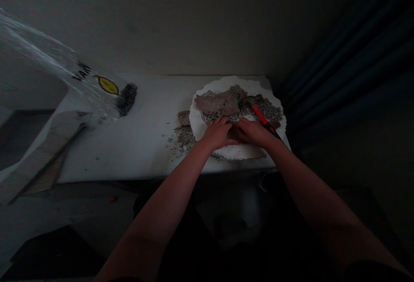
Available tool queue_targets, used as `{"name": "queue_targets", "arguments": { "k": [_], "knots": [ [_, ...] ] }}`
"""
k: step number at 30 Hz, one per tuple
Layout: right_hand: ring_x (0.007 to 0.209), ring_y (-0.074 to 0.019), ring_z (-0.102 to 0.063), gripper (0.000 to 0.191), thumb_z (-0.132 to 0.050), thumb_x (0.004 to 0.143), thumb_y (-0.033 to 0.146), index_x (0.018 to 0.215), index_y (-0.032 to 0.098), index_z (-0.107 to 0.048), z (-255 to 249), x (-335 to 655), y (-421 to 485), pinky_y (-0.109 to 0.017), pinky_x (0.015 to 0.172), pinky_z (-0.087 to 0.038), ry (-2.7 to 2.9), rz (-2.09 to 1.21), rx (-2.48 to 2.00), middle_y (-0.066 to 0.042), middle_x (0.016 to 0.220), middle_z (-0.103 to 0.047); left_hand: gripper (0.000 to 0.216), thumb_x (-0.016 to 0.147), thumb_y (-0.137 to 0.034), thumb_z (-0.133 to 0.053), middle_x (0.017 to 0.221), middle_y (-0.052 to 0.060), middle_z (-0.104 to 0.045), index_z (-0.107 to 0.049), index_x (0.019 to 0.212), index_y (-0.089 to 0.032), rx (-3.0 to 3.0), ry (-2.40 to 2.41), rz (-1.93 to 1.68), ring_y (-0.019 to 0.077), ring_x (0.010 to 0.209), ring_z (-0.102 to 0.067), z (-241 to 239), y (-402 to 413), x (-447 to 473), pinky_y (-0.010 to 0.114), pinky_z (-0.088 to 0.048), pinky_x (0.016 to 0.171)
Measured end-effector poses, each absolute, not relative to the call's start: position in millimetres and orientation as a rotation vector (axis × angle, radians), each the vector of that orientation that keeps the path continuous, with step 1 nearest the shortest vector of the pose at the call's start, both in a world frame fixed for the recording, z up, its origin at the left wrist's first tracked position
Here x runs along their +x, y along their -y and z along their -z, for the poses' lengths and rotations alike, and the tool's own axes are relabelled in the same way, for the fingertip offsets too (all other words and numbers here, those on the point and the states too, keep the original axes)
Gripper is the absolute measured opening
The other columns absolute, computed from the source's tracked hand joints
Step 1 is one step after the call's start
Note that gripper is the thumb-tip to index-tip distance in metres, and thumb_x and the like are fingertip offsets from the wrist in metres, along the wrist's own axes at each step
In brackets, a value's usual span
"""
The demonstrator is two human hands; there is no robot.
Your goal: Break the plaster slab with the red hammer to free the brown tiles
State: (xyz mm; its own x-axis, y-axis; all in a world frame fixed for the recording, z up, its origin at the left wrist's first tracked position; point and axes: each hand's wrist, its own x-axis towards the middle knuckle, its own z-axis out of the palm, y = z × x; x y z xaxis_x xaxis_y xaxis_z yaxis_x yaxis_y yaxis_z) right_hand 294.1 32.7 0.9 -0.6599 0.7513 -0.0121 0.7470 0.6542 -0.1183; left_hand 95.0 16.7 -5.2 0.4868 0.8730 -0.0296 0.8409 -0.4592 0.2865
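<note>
My left hand (218, 134) and my right hand (254, 132) are side by side over a round white slab (207, 84) with a ragged edge. Between them is a flat dark brown piece (234, 132), its material too dim to tell, and the fingers of both are closed on it. Behind my hands lies a cracked, reddish-brown textured sheet (218, 104) on the slab. Grey gravel (270, 108) surrounds it, with bits of green. A red and black tool (260, 114), like a utility knife, rests beside my right hand, partly hidden by the wrist.
The slab sits on the right of a white table (129, 148). Loose crumbs (186, 137) and a brown chunk (184, 118) lie left of it. A clear plastic bag (93, 81) with dark gravel stands further left, near cardboard strips (45, 152). A dark curtain (352, 53) hangs at right.
</note>
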Motion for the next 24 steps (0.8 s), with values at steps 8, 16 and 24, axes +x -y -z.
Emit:
{"name": "queue_targets", "arguments": {
  "k": [8, 16, 24],
  "knots": [
    [0.084, -0.0201, -0.059, 0.021, -0.048, 0.099, 0.021, 0.105, 0.017, -0.067, -5.8, 301.7, -31.6, -0.033, 0.073, -0.044, 2.77, -0.307, -1.216, -0.013, 0.124, -0.058, 0.062, 0.082, -0.059, -0.073, 0.14, 0.013, -0.056, -0.064, 0.13, -0.02, 2.47, -1.447, -0.188, 0.0339, 0.127, -0.05, 5.4, -16.8, 95.0, 0.046, -0.041, 0.103],
    [0.103, -0.0262, -0.059, 0.013, -0.053, 0.097, 0.027, 0.095, 0.022, -0.065, -22.2, 314.5, -26.5, -0.041, 0.088, -0.049, 2.372, -0.457, -1.123, -0.012, 0.116, -0.059, 0.06, 0.08, -0.055, -0.076, 0.129, 0.014, -0.061, -0.067, 0.125, -0.017, 2.445, -1.398, -0.286, 0.0336, 0.123, -0.054, -0.5, -15.0, 90.4, 0.043, -0.044, 0.1],
    [0.088, -0.0207, -0.063, 0.025, -0.059, 0.096, 0.046, 0.088, 0.023, -0.064, -15.9, 274.7, -10.4, -0.031, 0.071, -0.049, 2.196, -0.75, -1.106, -0.006, 0.096, -0.064, 0.026, 0.098, -0.035, -0.052, 0.101, 0.004, -0.073, -0.074, 0.101, -0.021, 2.216, -1.049, -0.486, 0.0185, 0.097, -0.065, -20.3, -13.9, 51.7, 0.032, -0.047, 0.09]
  ]
}}
